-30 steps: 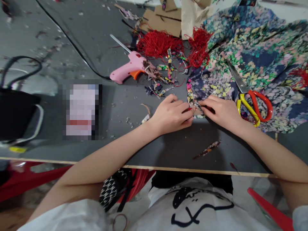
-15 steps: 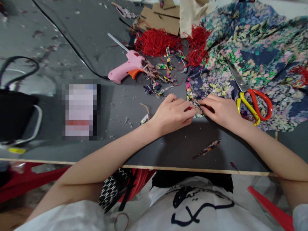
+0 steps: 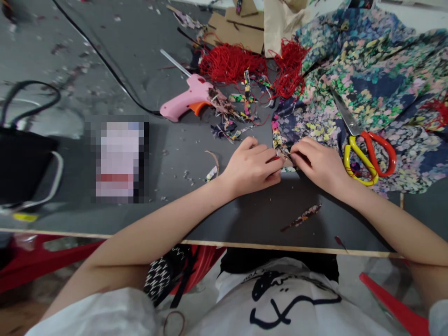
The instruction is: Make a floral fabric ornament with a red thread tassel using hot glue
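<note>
My left hand is closed, its thumb and fingers pinching one end of a small floral fabric strip. Facing it, my right hand pinches the strip's other end between thumb and forefinger. A bit of red shows at the left fingertips, too small to name. Both hands rest at the lower left corner of a large floral cloth. To the right of my right hand, scissors with one red and one yellow handle lie on that cloth. Much of the strip is hidden by my fingers.
A pink glue gun lies left of the cloth, its cord running to the upper left. Red thread bundles, cardboard and fabric scraps are behind. A blurred phone-like object and a black bag sit at left.
My hands stay at the same spot with only slight finger movement on the strip. The whole view has shifted a little; the things on the table lie as before.
</note>
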A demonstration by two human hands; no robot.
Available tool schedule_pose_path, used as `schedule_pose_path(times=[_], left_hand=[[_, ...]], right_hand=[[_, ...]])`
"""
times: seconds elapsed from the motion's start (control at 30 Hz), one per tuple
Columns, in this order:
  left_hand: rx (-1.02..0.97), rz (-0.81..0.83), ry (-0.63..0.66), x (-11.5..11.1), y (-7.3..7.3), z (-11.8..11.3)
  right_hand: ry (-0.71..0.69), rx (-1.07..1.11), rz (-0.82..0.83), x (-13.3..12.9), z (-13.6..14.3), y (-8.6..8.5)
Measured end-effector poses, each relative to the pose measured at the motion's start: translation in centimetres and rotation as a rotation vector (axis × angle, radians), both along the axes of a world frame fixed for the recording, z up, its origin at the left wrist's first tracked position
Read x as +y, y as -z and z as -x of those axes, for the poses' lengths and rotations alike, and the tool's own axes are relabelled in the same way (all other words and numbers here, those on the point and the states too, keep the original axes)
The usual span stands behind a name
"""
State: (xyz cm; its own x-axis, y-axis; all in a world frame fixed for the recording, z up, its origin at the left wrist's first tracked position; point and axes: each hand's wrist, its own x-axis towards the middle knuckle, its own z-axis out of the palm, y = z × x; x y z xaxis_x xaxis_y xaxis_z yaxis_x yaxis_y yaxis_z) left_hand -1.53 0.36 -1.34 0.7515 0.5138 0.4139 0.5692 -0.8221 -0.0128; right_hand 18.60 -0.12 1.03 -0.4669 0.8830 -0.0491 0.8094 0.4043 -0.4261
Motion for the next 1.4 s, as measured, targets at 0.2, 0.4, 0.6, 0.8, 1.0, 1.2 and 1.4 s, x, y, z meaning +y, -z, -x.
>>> schedule_pose_path(times=[0.2,0.4,0.6,0.8,1.0,1.2,1.4], left_hand=[[0.009,-0.022,-0.004,-0.1,-0.1,0.0],[-0.002,0.012,-0.004,-0.1,-0.2,0.0],[0.026,0.071,-0.013,-0.1,-0.4,0.1],[0.012,0.014,0.0,-0.1,-0.6,0.1],[-0.037,-0.026,0.04,0.0,-0.6,0.6],[-0.028,0.012,0.031,0.0,-0.4,0.6],[-0.031,0.004,0.025,0.0,-0.4,0.4]], right_hand=[[0.044,0.199,0.121,0.0,0.6,-0.2],[0.194,0.39,0.218,-0.2,0.7,-0.1],[0.26,0.535,0.307,-0.4,0.7,0.6],[0.303,0.602,0.366,-0.5,0.8,0.9],[0.306,0.701,0.403,-0.5,0.6,1.3],[0.317,0.725,0.414,-0.5,0.7,1.5],[0.299,0.724,0.446,-0.3,0.7,1.4]])
